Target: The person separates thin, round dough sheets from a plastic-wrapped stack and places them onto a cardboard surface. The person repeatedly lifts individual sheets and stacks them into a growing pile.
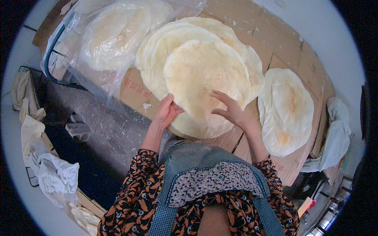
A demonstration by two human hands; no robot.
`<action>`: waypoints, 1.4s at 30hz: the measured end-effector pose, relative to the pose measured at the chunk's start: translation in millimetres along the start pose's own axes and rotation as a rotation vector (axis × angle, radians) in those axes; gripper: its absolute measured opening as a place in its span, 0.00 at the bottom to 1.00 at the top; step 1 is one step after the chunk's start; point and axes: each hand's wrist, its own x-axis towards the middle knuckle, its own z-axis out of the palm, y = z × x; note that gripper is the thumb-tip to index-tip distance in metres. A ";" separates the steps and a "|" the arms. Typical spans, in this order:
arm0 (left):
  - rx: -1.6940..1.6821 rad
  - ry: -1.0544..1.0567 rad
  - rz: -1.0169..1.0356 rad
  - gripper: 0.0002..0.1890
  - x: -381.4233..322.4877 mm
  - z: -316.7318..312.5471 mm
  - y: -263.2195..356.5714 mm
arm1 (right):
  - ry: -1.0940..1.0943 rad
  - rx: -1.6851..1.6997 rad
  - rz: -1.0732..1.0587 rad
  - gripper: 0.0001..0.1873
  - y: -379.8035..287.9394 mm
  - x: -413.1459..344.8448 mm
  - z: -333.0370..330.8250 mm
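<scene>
Thin round flatbreads (206, 70) lie in an overlapping pile on a cardboard-covered table in front of me. My left hand (169, 111) pinches the near left edge of the top flatbread between thumb and fingers. Over the near right part of that same bread is my right hand (227, 109), its fingers spread; whether it touches the surface I cannot tell. Below the top one, the rim of another flatbread (203, 128) shows close to my apron.
To the right, more flatbreads (286, 112) lie on the cardboard (283, 63). Clear plastic film (118, 38) covers others at the upper left, beside a dark curved tube (48, 59). White cloths (57, 172) hang at the lower left, and another cloth (336, 132) at the right edge.
</scene>
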 end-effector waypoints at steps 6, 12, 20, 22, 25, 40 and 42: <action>0.054 -0.089 0.015 0.19 22.0 31.9 -0.9 | 0.199 0.063 0.123 0.32 -38.7 38.7 47.2; 0.162 -0.066 0.054 0.14 35.0 42.4 8.9 | 0.139 0.298 0.236 0.28 0.0 43.7 54.1; 0.528 0.325 -0.011 0.16 57.4 36.0 7.4 | 0.128 0.294 0.186 0.35 12.2 42.5 67.8; 0.543 0.281 0.037 0.15 54.2 42.0 0.4 | 0.201 0.274 0.224 0.36 5.5 47.1 72.2; 0.655 0.241 0.072 0.14 46.8 63.1 -3.7 | 0.371 0.160 0.307 0.33 -9.8 52.7 72.5; 1.557 0.545 0.669 0.33 21.6 26.3 25.5 | 0.482 0.407 0.517 0.08 57.2 27.6 13.0; 1.927 0.515 0.869 0.42 30.7 49.0 16.4 | 0.489 0.288 0.436 0.08 48.9 36.1 29.1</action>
